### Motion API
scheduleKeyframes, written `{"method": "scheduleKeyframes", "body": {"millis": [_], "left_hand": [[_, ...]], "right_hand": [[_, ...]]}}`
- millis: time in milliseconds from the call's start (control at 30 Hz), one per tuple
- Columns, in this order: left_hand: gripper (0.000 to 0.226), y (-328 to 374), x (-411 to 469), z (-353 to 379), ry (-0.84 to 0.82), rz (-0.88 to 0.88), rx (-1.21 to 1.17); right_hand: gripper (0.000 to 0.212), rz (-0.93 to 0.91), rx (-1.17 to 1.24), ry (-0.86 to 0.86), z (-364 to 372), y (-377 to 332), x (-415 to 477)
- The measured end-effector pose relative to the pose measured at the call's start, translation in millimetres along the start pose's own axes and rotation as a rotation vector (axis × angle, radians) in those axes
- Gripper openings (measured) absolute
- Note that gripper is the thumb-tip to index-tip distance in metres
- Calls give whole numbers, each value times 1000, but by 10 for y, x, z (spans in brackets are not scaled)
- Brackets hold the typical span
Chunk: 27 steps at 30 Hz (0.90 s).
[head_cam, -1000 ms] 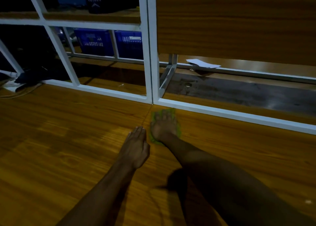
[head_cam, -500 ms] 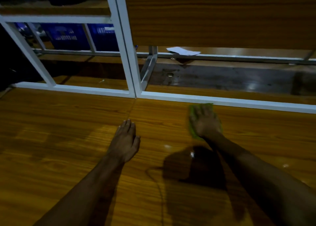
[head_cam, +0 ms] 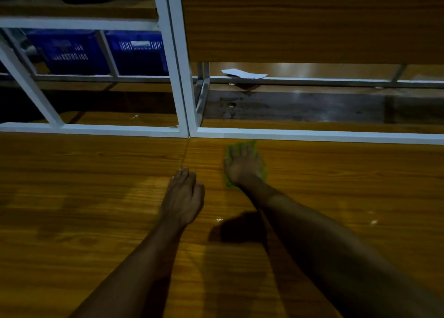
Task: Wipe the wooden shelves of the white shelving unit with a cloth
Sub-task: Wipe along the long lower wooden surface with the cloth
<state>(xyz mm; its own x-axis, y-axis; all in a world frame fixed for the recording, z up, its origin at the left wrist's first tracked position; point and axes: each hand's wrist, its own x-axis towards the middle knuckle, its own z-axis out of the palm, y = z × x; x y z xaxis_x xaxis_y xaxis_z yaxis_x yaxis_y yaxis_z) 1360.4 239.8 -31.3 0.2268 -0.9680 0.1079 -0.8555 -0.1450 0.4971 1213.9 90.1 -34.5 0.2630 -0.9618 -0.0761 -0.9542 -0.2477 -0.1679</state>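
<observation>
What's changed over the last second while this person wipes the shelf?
The right hand, flat on the green cloth, swept it rightwards from the seam along the wooden shelf beside the white rail, then came partway back left. Nothing was gripped or let go. The left hand stayed flat by the seam; the paper and blue crates have not moved.

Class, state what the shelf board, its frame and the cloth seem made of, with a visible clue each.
Shelf board: wood or wood-look laminate, glossy; grain lines and glare.
Frame: probably white-painted metal; thin square bars.
Cloth: green, likely soft fabric; fuzzy edge round the right hand.
</observation>
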Motion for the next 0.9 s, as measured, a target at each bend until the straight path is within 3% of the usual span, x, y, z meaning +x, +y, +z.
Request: {"method": "scheduleKeyframes", "body": {"millis": [100, 233, 400, 500, 600, 800, 900], "left_hand": [[68, 16, -11, -20, 15, 4, -4], [64, 55, -96, -44, -19, 95, 20], [66, 44, -202, -50, -84, 134, 51], [67, 41, -356, -35, -107, 157, 38], [66, 45, -438, -62, -80, 124, -35], [59, 20, -516, -123, 68, -12, -322], [60, 24, -588, -158, 56, -41, -340]], "right_hand": [[62, -159, 7, -33, 57, -421, -386], [61, -241, 6, -52, 27, -112, -949], [71, -19, -19, 7, -138, 971, -1235], [65, 172, 10, 11, -210, 1297, -1162], [65, 245, -8, 17, -147, 900, -998], [60, -36, 25, -49, 79, -445, -1201], [59, -161, 16, -108, 104, -608, -1622]]}}
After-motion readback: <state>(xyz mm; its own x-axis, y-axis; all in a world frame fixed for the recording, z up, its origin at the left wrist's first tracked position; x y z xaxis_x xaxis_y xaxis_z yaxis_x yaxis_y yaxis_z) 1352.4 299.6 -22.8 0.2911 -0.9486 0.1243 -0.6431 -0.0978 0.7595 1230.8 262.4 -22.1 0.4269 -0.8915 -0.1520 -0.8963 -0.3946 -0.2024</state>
